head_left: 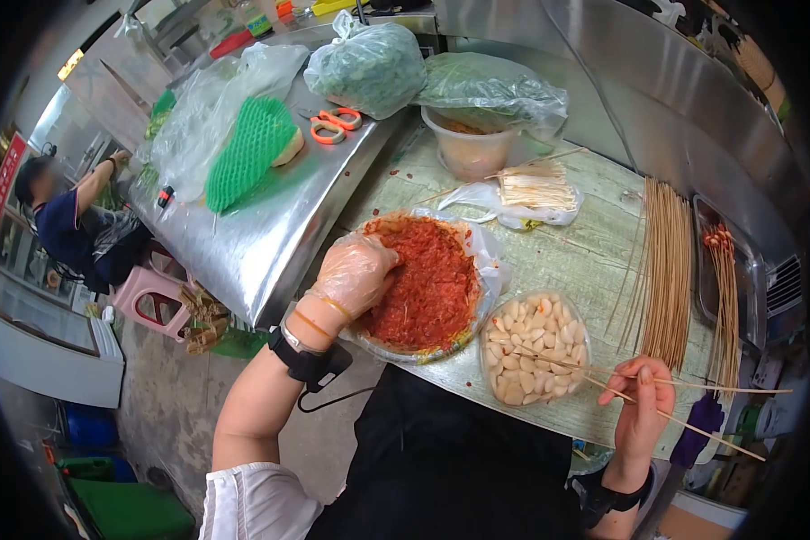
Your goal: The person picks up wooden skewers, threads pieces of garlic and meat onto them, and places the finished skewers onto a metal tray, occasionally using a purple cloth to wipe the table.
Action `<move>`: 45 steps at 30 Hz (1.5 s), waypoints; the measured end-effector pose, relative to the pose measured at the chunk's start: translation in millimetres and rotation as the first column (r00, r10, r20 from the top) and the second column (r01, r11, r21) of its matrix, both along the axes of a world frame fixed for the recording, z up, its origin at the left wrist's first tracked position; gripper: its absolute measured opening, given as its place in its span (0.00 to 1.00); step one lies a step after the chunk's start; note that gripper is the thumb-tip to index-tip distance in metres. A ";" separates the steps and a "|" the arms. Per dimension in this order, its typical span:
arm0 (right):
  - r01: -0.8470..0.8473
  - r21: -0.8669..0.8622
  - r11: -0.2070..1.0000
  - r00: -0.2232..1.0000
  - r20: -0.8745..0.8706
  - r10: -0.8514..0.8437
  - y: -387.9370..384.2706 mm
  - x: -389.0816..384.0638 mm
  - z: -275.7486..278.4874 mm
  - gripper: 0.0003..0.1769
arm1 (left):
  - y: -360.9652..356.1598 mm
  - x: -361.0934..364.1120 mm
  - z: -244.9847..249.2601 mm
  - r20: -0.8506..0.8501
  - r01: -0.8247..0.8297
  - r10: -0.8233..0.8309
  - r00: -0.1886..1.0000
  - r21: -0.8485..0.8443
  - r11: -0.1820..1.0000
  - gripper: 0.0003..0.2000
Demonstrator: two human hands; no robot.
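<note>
My left hand point(355, 273), in a thin clear plastic glove, reaches into a plastic-lined bowl point(480, 247) of red minced meat point(427, 279), fingers curled into the mince at its left edge. My right hand point(641, 407), bare, pinches a few bamboo skewers point(693, 391) near the table's front edge, their tips lying across a clear bowl of pale white pieces point(531, 346). Both wrists wear black straps.
A pile of bare bamboo skewers point(666, 270) lies to the right, beside a metal tray point(747, 270) of loaded skewers. Behind are enoki mushrooms point(535, 189), a plastic tub point(468, 148), bagged greens point(369, 67), orange scissors point(335, 124). A person point(81, 220) sits at far left.
</note>
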State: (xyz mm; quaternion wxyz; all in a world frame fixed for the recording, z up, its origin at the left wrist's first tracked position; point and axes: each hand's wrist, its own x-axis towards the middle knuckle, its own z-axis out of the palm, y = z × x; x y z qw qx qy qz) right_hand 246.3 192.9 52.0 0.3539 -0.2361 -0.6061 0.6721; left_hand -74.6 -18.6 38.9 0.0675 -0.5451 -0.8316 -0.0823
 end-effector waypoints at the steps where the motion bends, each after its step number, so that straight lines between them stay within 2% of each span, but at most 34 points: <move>1: 0.005 -0.011 1.000 1.000 -0.001 -0.005 0.0 0.4 0.8 0.11 | 3.9 1.0 0.6 -0.043 -0.032 0.029 0.999 -0.065 0.997 0.06; 3: 0.013 -0.020 1.000 1.000 -0.003 -0.013 -0.2 1.0 2.5 0.11 | 7.0 0.6 2.6 -0.090 -0.064 0.053 0.995 -0.126 0.990 0.05; 6: 0.011 -0.008 1.000 1.000 -0.010 -0.012 0.0 1.8 4.9 0.11 | 6.7 -3.7 5.0 -0.006 0.023 -0.023 1.000 -0.021 1.000 0.04; 12: 0.015 0.015 1.000 1.000 -0.018 -0.015 -1.3 4.1 6.6 0.11 | -8.2 -16.1 -6.0 -0.030 -0.104 0.107 0.994 0.094 0.990 0.06; 15: -0.007 0.012 1.000 1.000 -0.019 0.007 -2.8 5.4 9.3 0.11 | -9.7 -16.3 -2.3 0.049 -0.078 0.073 0.996 0.126 0.989 0.07; 17: -0.007 0.008 1.000 1.000 -0.009 0.007 -4.0 5.2 9.8 0.11 | -5.4 -14.8 -4.5 0.050 0.085 -0.091 0.995 0.104 0.991 0.06; 18: -0.009 0.014 1.000 1.000 -0.010 0.009 -5.3 4.2 10.7 0.11 | -0.8 -8.2 1.8 0.004 0.078 -0.078 0.997 0.011 0.997 0.03; 19: -0.017 0.014 1.000 1.000 -0.012 0.017 -7.4 2.7 12.3 0.11 | 2.7 -8.0 -2.6 0.003 0.076 -0.076 0.997 0.018 0.997 0.03; 21: -0.024 0.023 0.999 1.000 -0.014 0.025 -9.1 1.2 14.7 0.11 | 10.6 -10.6 -14.7 -0.227 0.014 -0.030 0.974 -0.070 0.997 0.03; 23: -0.006 0.023 1.000 1.000 -0.018 0.006 -10.3 3.1 14.6 0.11 | 15.7 -9.8 -17.6 -0.264 0.019 -0.027 0.964 -0.035 0.999 0.02; 25: 0.000 0.037 0.999 1.000 -0.016 0.000 -9.1 6.8 15.0 0.11 | 19.7 -7.4 -11.3 -0.364 -0.227 0.173 0.915 -0.111 0.968 0.02; 27: 0.007 0.044 0.999 1.000 -0.018 -0.006 -7.9 9.6 14.4 0.11 | 5.8 -15.5 1.8 -0.092 -0.058 0.064 0.994 0.066 0.996 0.05; 28: 0.023 0.041 0.999 1.000 -0.017 -0.022 -7.7 10.4 13.8 0.11 | -2.2 -25.0 -4.0 0.102 -0.075 0.058 0.993 0.165 0.983 0.09; 29: 0.037 0.038 0.999 0.999 -0.017 -0.036 -7.6 10.8 13.4 0.11 | -5.7 -22.3 2.9 0.098 -0.076 0.060 0.993 0.166 0.983 0.09; 30: 0.034 0.039 0.999 0.999 -0.022 -0.033 -7.2 10.8 12.2 0.11 | -10.3 -15.3 14.1 0.700 -0.319 0.108 0.706 0.178 0.931 0.10; 31: 0.027 0.034 0.999 0.999 -0.023 -0.026 -6.5 10.3 10.5 0.11 | -15.2 -10.2 20.0 0.993 -0.508 0.027 0.111 0.034 0.861 0.11; 32: 0.020 0.029 0.999 1.000 -0.023 -0.019 -5.9 9.5 9.2 0.11 | -21.9 -7.8 19.2 0.998 -0.496 -0.054 -0.044 0.025 0.868 0.12; 33: 0.018 0.032 0.999 1.000 -0.024 -0.017 -5.5 8.0 8.7 0.11 | -23.3 -1.5 16.8 0.997 -0.498 -0.057 -0.043 0.028 0.867 0.12; 35: -0.001 0.029 1.000 1.000 -0.013 0.001 -6.0 6.4 9.4 0.12 | -22.0 12.0 11.2 0.965 -0.586 -0.230 -0.122 0.117 0.802 0.09; 37: -0.012 0.029 1.000 1.000 -0.015 0.012 -5.6 8.7 12.6 0.13 | -21.0 23.5 13.9 0.941 -0.528 -0.291 -0.176 0.159 0.834 0.08; 39: -0.013 0.031 0.999 1.000 -0.006 0.014 -4.8 10.4 17.0 0.13 | -7.1 40.6 14.7 0.852 -0.642 -0.484 -0.199 0.260 0.721 0.07; 40: -0.016 0.023 1.000 1.000 -0.009 0.016 -4.7 11.7 19.9 0.14 | -7.8 39.4 5.3 0.806 -0.597 -0.547 -0.226 0.329 0.732 0.09; 41: -0.006 0.018 1.000 1.000 -0.002 0.006 -3.8 16.1 22.7 0.14 | -5.9 43.6 -2.3 0.801 -0.617 -0.560 -0.211 0.335 0.712 0.09; 43: 0.043 0.094 0.995 0.999 -0.012 -0.042 0.2 19.9 26.0 0.14 | -1.4 57.5 -6.4 0.842 -0.668 -0.529 -0.105 0.335 0.665 0.08; 45: 0.021 0.157 0.987 1.000 -0.009 -0.020 7.6 26.7 29.8 0.14 | 5.3 66.6 -7.1 0.897 -0.681 -0.441 -0.033 0.303 0.667 0.06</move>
